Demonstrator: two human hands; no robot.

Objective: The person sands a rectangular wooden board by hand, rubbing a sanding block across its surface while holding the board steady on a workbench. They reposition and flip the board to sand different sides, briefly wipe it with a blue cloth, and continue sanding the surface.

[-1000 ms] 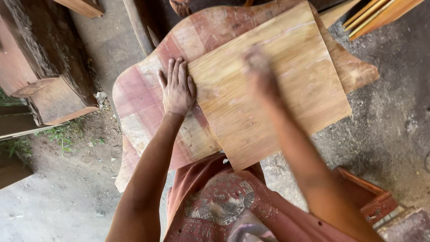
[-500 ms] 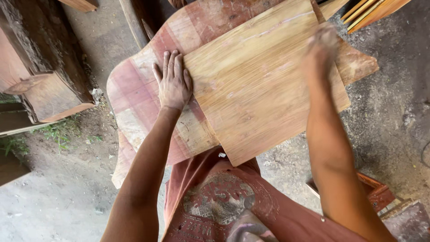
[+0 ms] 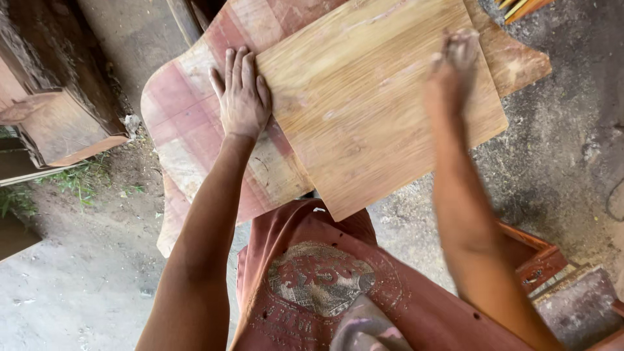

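Two hands: I am pressing my left hand flat beside the wooden board; right hand, blurred, is resting on it, grip unclear.

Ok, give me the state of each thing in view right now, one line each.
Left hand: flat, fingers together, pressed on the reddish panel at the pale board's left edge.
Right hand: blurred, on the pale board near its far right side; grip unclear.
Pale board: lying flat on the reddish panel, turned at an angle.
Reddish panel: lying flat underneath, worn and patchy.
Wooden block: on the ground, left.
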